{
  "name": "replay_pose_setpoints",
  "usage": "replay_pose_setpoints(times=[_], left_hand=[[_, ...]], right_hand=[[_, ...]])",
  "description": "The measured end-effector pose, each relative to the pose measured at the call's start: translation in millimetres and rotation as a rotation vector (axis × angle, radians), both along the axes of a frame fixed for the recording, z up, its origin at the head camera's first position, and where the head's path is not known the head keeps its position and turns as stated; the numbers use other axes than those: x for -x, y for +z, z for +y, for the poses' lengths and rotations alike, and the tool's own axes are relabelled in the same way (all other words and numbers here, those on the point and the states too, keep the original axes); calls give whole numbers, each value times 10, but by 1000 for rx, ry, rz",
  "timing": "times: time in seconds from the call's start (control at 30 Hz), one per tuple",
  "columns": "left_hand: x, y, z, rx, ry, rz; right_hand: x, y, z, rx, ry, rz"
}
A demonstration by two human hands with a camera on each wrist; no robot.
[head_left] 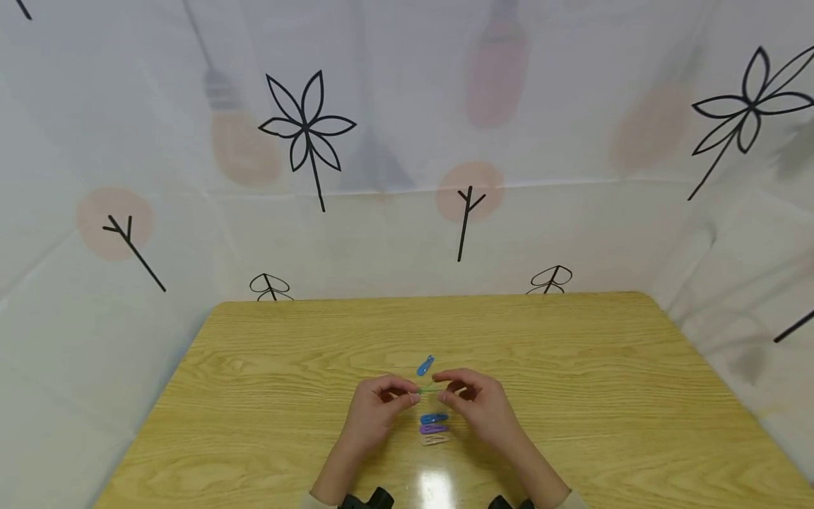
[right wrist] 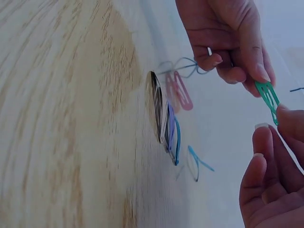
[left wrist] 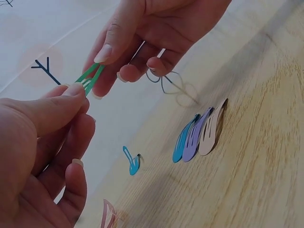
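Observation:
Between my two hands is a green snap hair clip [left wrist: 89, 78], its parts spread slightly apart. My left hand [head_left: 375, 406] pinches one end between thumb and forefinger. At the other end, my right hand [head_left: 480, 403] has its thumb and fingertips on the clip. Just beyond the hands lies a blue hair clip [head_left: 425, 365], its two parts spread apart in the left wrist view. Below the hands, a row holds a blue clip [head_left: 434, 418], a purple clip [head_left: 434, 428] and a beige clip [head_left: 435, 440].
All of this is over a wood-grain table [head_left: 286, 346]. A pink clip [left wrist: 108, 213] shows at the bottom of the left wrist view. A white patterned cloth [head_left: 394, 240] hangs behind the table and along its sides.

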State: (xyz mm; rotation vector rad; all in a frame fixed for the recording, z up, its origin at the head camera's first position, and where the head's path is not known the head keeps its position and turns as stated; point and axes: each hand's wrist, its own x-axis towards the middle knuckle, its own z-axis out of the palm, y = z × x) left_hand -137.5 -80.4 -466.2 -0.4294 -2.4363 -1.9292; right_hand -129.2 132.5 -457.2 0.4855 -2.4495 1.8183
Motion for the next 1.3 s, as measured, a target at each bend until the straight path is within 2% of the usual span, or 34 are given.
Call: replay_pose_setpoints(times=[0.27,0.5,0.77,0.93,1.3], left_hand=[[-4,3,8,-27,-1,-3],[-18,41,21,-35,-3,-31],[-132,305,34,-48,-26,-15],[-144,315,41,-70,-23,-13],[-139,320,46,-57,-18,-29]], right_hand=[[3,-8,13,14,28,1],[-4,16,-3,10,5,-32],[-7,10,-6,-1,-7,-37],[-3,10,0,5,-5,-37],[2,17,9,22,3,-55]])
